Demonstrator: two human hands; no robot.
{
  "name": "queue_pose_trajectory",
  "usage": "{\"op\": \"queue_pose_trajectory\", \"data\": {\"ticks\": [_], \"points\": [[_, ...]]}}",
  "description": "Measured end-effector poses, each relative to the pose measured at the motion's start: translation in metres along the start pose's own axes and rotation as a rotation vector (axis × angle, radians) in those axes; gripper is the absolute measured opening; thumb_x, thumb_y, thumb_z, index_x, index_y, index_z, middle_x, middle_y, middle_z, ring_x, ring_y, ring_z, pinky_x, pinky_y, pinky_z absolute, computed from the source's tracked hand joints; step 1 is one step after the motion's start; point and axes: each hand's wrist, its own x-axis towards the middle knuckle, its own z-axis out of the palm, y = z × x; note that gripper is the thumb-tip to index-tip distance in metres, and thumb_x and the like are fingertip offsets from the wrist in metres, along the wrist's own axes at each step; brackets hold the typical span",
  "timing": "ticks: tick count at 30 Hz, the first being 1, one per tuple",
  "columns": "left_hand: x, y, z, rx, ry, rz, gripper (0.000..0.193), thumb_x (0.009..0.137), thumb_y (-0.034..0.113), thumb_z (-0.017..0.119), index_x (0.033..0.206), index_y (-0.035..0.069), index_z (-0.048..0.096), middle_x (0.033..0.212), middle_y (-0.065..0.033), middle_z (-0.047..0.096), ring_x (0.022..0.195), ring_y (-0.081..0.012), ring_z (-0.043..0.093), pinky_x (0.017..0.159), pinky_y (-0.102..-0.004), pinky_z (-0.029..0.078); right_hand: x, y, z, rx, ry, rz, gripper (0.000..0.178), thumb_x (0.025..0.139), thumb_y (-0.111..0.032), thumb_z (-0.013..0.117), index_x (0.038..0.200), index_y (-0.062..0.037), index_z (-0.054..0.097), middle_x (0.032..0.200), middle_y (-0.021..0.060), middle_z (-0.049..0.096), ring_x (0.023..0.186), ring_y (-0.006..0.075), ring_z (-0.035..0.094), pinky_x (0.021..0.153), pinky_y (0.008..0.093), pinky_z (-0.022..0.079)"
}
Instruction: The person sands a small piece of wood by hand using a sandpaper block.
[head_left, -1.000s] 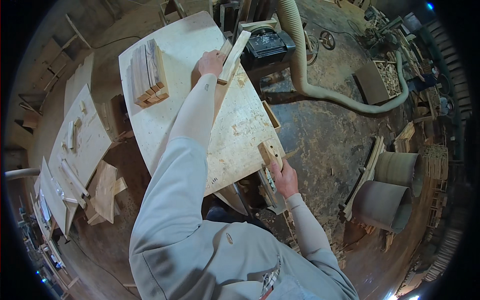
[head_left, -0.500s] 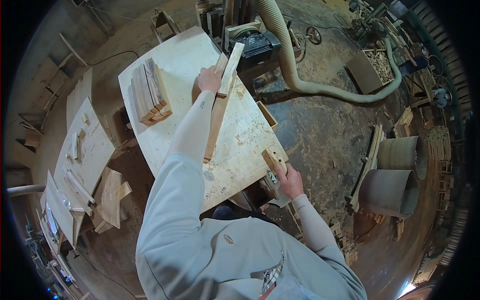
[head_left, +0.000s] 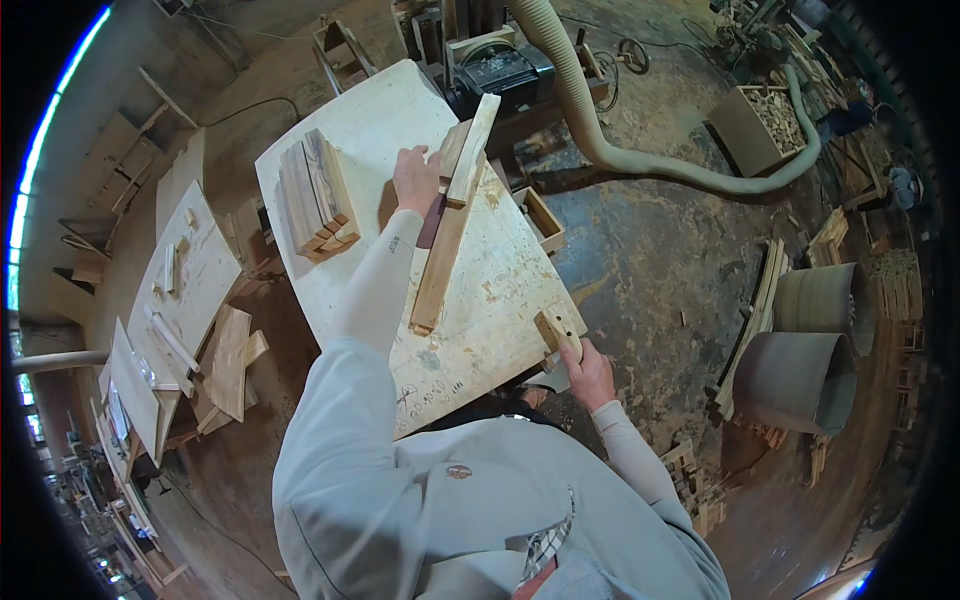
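On the pale worktable [head_left: 510,300], my left hand [head_left: 415,182] is beside a short wooden block [head_left: 453,150], its fingers extended toward it. A pale batten [head_left: 474,150] lies against that block. A long brown wooden strip [head_left: 445,260] runs from under the batten toward me, with a dark reddish piece [head_left: 431,222] by my wrist. My right hand [head_left: 592,378] is closed on a pale wooden piece with dark holes [head_left: 568,325], at the table's right front edge. The palm side of both hands is hidden.
A stack of wooden bars [head_left: 318,195] lies on the table's left. Beyond the far edge stands a machine with a black motor [head_left: 505,72] and a thick ribbed hose [head_left: 570,110]. Sheets of board [head_left: 185,270] are at left; drum-like cylinders [head_left: 795,380] stand at right.
The view has shifted slightly. My left hand has drawn back a little from the block, uncovering more of it and the reddish piece. My right hand keeps its hold at the table edge.
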Motion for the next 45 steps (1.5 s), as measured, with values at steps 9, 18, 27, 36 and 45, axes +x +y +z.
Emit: {"op": "queue_pose_trajectory", "data": {"ticks": [9,18,27,36,45], "points": [[-0.001,0.015,0.029,-0.158,-0.078,-0.082,0.026,0.094,0.028,0.081,0.098,0.002,0.087,0.096,-0.022,0.082,0.094,-0.0409,0.078,0.089,-0.0485,0.06,-0.02,0.012,-0.004,-0.007,-0.027,0.013,0.05,0.11,-0.052,0.063,0.11,-0.0013,0.065,0.097,0.0318,0.076,0.093,0.0557,0.072,0.079,0.0624,0.056],[0.019,0.016,0.038,-0.187,-0.055,-0.147,0.026,0.092,0.029,0.082,0.098,0.004,0.087,0.095,-0.0206,0.082,0.092,-0.04,0.079,0.088,-0.0474,0.061,-0.014,-0.004,-0.006,-0.014,-0.02,-0.01,0.047,0.112,-0.047,0.063,0.109,0.0002,0.065,0.091,0.0308,0.074,0.09,0.0549,0.072,0.075,0.0598,0.055],[0.073,0.001,0.046,-0.148,-0.034,-0.172,0.025,0.092,0.031,0.082,0.096,0.007,0.086,0.097,-0.0203,0.082,0.096,-0.0398,0.079,0.089,-0.0487,0.06,0.027,-0.031,0.008,0.007,-0.029,-0.009,0.047,0.113,-0.046,0.061,0.109,0.0004,0.066,0.089,0.0289,0.074,0.089,0.052,0.074,0.075,0.0566,0.056],[0.136,-0.031,0.059,-0.125,-0.009,-0.168,0.026,0.094,0.033,0.082,0.094,0.007,0.086,0.099,-0.0201,0.082,0.099,-0.0411,0.077,0.092,-0.0503,0.06,0.082,-0.077,0.02,-0.016,-0.032,-0.009,0.048,0.112,-0.047,0.061,0.109,0.0004,0.067,0.093,0.0307,0.075,0.094,0.0548,0.072,0.079,0.0613,0.055],[0.18,-0.055,0.075,-0.05,0.006,-0.126,0.026,0.098,0.031,0.072,0.098,0.009,0.085,0.104,-0.0213,0.081,0.104,-0.0419,0.076,0.093,-0.0529,0.06,0.12,-0.103,0.03,-0.032,-0.033,0.02,0.055,0.112,-0.052,0.061,0.116,0.0018,0.069,0.099,0.033,0.075,0.099,0.0556,0.072,0.085,0.0607,0.055]]}}
